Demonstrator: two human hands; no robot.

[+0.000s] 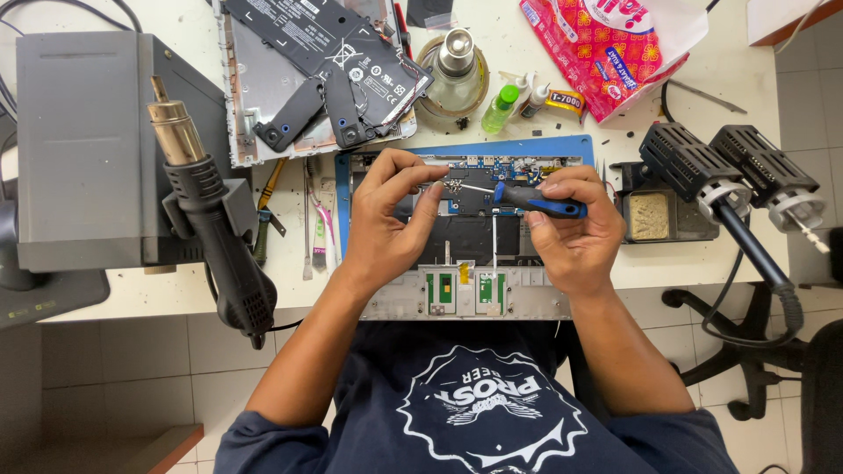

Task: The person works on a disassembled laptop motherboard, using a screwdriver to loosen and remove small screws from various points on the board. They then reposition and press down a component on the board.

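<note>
Both hands meet over the opened silver laptop base point(457, 303), which lies on the blue rubber mat point(562, 146) at the near edge of the white surface point(755, 254). Your right hand point(575, 233) is closed around the blue and black handled screwdriver point(537, 204), its thin metal tip pointing left to the dark circuit board point(479, 189). Your left hand point(391, 215) pinches with its fingertips at the tip, on something too small to tell. Keep the shaft straight on the screw and press lightly, I think, so the tip does not slip onto the board.
</note>
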